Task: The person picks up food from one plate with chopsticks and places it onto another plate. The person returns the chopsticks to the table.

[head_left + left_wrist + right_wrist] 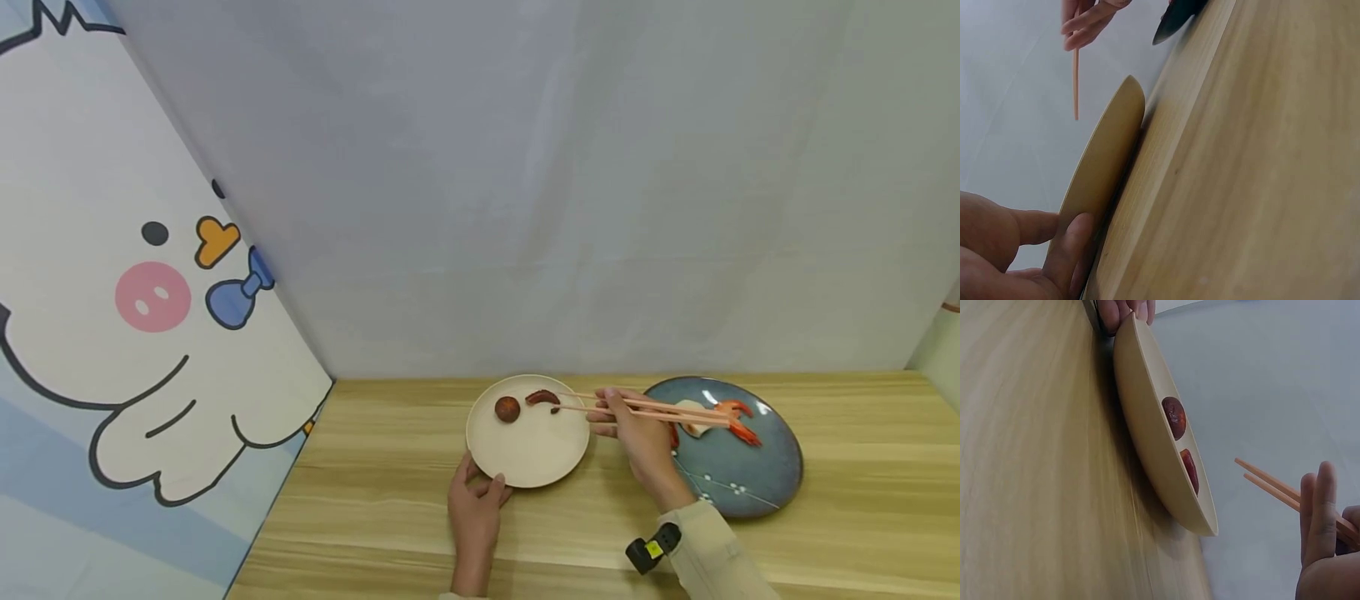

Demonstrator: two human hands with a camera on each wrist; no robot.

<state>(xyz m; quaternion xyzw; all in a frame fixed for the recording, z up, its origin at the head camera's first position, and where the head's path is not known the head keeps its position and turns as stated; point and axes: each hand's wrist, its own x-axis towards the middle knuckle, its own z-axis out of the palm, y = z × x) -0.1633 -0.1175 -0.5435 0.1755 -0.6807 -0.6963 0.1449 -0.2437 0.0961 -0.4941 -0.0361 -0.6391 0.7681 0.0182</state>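
Note:
My left hand [476, 504] grips the lower left rim of a cream plate [525, 458], its thumb at the edge. On that plate lie a round dark brown food piece [507, 409] and a curved reddish-brown one [542, 397]. A pair of pink-orange chopsticks [645, 408] is held in my right hand [637, 442], just right of the plate. Their tips overlap the plate beside the curved piece in the head view. From the right wrist, the chopstick tips [1241, 467] show raised off the plate, slightly parted, with nothing between them.
A blue-grey oval plate [765, 475] with white blossoms stands at the right, partly behind my right hand. It bears a red-orange shrimp-like piece [742, 429], a white piece [692, 429] and a partly hidden red piece. A pale cloth wall [525, 208] rises behind the wooden table [375, 500].

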